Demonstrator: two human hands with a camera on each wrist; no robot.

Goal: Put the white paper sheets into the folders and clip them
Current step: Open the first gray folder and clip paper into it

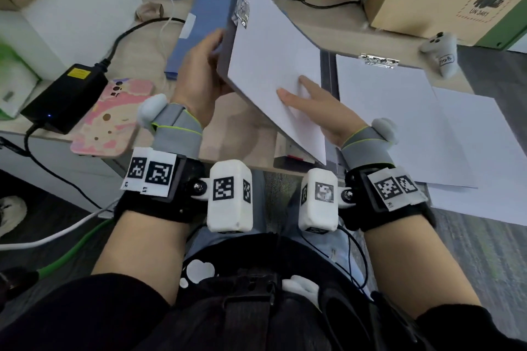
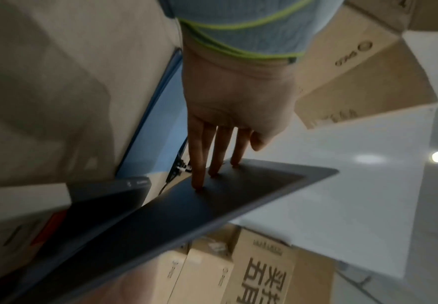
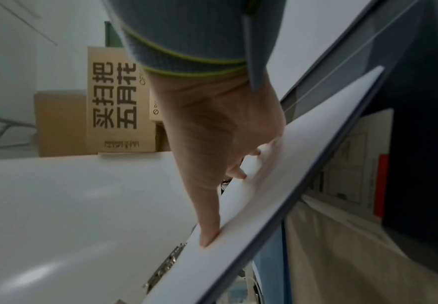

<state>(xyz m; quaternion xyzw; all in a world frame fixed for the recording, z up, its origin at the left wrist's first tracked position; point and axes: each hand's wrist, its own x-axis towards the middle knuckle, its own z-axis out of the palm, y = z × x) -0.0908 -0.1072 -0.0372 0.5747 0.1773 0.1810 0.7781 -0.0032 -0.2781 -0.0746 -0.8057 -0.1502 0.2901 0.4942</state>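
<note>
Above the bench, a grey folder hangs tilted, a white sheet lying on it with its edge at the metal clip. The left hand has its grip clamped on the folder's edge, fingers flat on the back. The right hand has its grip apart, straight fingers pressing the sheet. Just right, another clipped sheet lies flat.

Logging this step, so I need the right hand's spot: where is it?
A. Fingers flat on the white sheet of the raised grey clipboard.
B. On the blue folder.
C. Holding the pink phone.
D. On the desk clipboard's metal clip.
A: the right hand lays straight fingers on the white sheet clipped to the tilted grey clipboard, which the left hand holds by its edge.
</note>
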